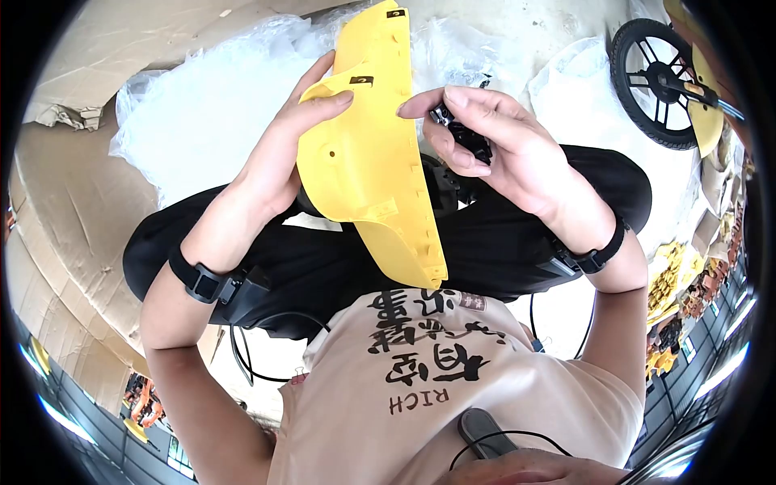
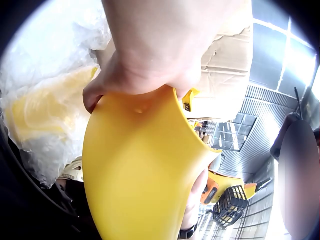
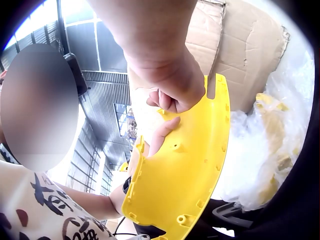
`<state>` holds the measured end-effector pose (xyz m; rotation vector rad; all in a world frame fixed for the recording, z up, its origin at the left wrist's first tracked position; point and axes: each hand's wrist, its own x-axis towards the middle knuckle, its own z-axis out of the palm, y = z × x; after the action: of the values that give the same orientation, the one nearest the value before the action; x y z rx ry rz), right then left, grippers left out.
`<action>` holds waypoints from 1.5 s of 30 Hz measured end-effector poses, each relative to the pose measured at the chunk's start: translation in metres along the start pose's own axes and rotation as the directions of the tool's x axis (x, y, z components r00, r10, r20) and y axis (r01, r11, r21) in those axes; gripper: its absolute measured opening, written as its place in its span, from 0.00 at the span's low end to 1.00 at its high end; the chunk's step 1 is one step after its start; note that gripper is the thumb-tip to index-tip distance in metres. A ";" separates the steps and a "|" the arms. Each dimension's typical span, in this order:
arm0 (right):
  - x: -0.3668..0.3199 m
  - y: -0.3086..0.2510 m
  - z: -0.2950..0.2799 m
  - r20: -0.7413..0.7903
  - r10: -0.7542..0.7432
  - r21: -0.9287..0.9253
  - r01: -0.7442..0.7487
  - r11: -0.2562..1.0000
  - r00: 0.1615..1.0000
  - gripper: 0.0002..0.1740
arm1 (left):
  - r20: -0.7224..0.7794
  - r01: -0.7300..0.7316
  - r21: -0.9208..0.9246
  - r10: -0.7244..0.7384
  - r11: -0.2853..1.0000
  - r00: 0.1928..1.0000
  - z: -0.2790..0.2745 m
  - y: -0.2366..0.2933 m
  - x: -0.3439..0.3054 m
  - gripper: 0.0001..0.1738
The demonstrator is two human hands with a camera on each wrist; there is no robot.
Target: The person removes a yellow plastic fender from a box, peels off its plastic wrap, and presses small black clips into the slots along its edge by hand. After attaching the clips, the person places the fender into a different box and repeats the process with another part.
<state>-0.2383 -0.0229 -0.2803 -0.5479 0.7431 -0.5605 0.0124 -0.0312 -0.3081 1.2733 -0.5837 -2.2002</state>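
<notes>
A curved yellow plastic shell (image 1: 368,153) is held above the lap by the left hand (image 1: 295,133), whose thumb lies over its edge. Two small black clips (image 1: 361,80) sit on the shell's upper edges. Several small black parts (image 1: 467,141) are gripped in the curled fingers of the right hand (image 1: 505,141), whose index finger reaches to the shell's right edge. The left wrist view shows the shell's smooth outer face (image 2: 140,165) under the left hand (image 2: 150,55). In the right wrist view, the ribbed inner face (image 3: 175,175) faces the right hand (image 3: 175,90).
Clear plastic wrapping (image 1: 210,105) lies beyond the knees, with cardboard (image 1: 73,210) at the left. A black spoked wheel (image 1: 659,81) is at the upper right. More yellow parts (image 1: 664,283) lie at the far right. Wrapped yellow parts (image 2: 45,110) show in the left wrist view.
</notes>
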 end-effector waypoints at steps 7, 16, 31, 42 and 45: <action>-0.002 -0.006 0.011 -0.002 -0.036 0.003 0.036 0.999 0.999 0.23 | 0.075 -0.026 0.018 0.025 0.999 0.997 -0.003 -0.003 0.001 0.50; -0.001 -0.001 0.007 0.111 -0.158 -0.133 0.172 0.976 0.981 0.17 | 0.099 -0.040 0.027 0.038 0.999 0.994 0.004 0.000 -0.004 0.45; 0.000 0.000 0.012 -0.021 -0.240 -0.548 0.190 0.815 0.970 0.13 | 0.149 -0.064 -0.001 0.064 0.998 0.987 0.008 -0.003 -0.006 0.47; 0.000 0.003 0.012 0.013 -0.258 -0.810 0.162 0.564 0.966 0.12 | 0.135 0.117 -0.169 -0.095 0.979 0.986 0.003 0.003 -0.010 0.39; 0.001 0.011 0.010 0.012 -0.240 -0.743 0.169 0.648 0.971 0.12 | 0.125 0.094 -0.173 -0.073 0.980 0.989 0.003 0.003 -0.011 0.40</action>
<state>-0.2275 -0.0135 -0.2818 -1.4020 1.0015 -0.4744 0.0152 -0.0265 -0.2977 1.0990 -0.3723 -2.3511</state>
